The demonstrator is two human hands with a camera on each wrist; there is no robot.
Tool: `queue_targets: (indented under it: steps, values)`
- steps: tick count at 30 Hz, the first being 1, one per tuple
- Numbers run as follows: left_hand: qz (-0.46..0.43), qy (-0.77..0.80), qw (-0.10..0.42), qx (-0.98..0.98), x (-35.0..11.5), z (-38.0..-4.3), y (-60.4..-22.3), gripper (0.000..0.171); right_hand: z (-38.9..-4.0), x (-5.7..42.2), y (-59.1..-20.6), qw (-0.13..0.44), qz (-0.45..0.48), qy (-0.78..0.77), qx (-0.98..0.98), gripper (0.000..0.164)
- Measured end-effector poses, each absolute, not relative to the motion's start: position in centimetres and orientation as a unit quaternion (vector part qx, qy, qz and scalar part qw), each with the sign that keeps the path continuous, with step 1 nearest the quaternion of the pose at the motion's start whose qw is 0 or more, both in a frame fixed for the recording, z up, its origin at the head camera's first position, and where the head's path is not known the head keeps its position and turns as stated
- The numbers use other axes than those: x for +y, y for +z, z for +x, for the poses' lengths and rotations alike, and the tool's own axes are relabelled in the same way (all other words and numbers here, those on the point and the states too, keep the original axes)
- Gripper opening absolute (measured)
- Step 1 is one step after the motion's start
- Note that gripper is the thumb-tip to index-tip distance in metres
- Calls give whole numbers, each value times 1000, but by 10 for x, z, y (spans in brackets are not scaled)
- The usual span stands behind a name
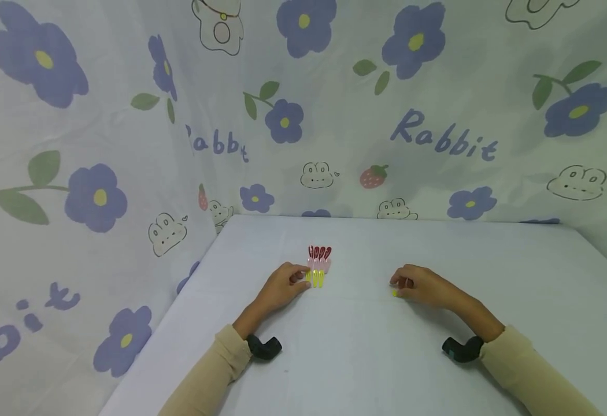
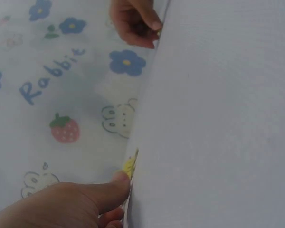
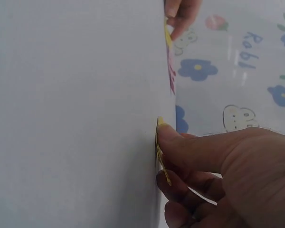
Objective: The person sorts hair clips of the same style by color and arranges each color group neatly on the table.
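Snap hair clips lie in rows on the white table: red hair clips [image 1: 319, 252] at the back, pink hair clips [image 1: 319, 265] in the middle, yellow hair clips [image 1: 318, 278] nearest me. At the left end of the yellow row, my left hand [image 1: 282, 286] has thumb and forefinger at the two ends of the outermost yellow clip. The left wrist view shows its thumb right against the yellow clips [image 2: 129, 166]. Well to the right, my right hand [image 1: 425, 287] pinches one yellow hair clip [image 3: 162, 156], its prong angled open, close over the tabletop.
The white table [image 1: 355, 358] reaches back to a hanging cloth [image 1: 335, 115] printed with flowers, rabbits and lettering. More of this cloth hangs along the left side. A dark camera mount sits on each wrist.
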State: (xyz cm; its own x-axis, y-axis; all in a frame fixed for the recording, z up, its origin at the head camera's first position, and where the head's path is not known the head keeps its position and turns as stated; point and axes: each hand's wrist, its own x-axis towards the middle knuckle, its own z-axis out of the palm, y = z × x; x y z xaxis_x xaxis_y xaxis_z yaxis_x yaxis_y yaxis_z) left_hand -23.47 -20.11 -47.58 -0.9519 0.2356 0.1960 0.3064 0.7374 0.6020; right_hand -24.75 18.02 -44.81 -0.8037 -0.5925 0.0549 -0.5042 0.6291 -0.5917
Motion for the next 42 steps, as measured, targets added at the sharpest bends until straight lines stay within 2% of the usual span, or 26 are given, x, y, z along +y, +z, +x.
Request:
queue_targets:
  steps: [4,13,16,21,29,35,42]
  values:
    - [-146,-333,58,-930,-201,-235,-474,35,-248,181,-447,80,-316,-299,897,6]
    - [-142,-338,59,-928,-201,-237,-474,35,-247,178,-441,94,-302,-298,900,9]
    - [-142,-339,59,-928,-202,-237,-475,35,-247,177,-440,82,-297,-309,900,7]
    - [-141,-338,56,-929,-203,-235,-475,36,-247,171,-434,58,-304,-338,889,18]
    - [-135,-340,56,-929,-202,-234,-473,36,-247,155,-421,32,-274,-415,867,15]
    - [-141,-342,53,-928,-201,-235,-473,37,-246,148,-417,16,-285,-451,846,12]
    - [-140,-342,49,-928,-201,-236,-474,37,-244,135,-410,2,-289,-481,827,24]
